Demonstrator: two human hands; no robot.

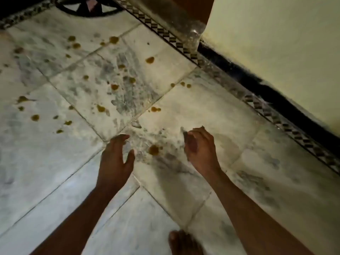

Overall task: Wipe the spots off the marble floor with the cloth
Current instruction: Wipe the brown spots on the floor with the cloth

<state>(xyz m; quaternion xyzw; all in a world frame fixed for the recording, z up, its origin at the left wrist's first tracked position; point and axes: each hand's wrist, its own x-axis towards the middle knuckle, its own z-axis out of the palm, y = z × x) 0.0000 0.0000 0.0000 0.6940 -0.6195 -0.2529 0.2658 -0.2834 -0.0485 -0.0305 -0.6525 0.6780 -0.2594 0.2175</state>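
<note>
The marble floor [184, 100] is pale with grey veins and carries several brown spots. One large spot [153, 150] lies between my hands, and more spots [114, 87] are scattered farther out and to the left. My left hand [116, 161] hovers flat over a tile seam, fingers apart and holding nothing. My right hand [199, 146] is curled shut just right of the large spot. A small grey scrap [182, 130] that looks like the cloth pokes out at its fingertips, and the rest of it is hidden in the fist.
A cream wall [276, 52] with black skirting [239, 78] and a patterned border strip [276, 118] runs along the right. A dark round frame [88, 10] sits at the top. A bare foot [184, 242] rests at the bottom.
</note>
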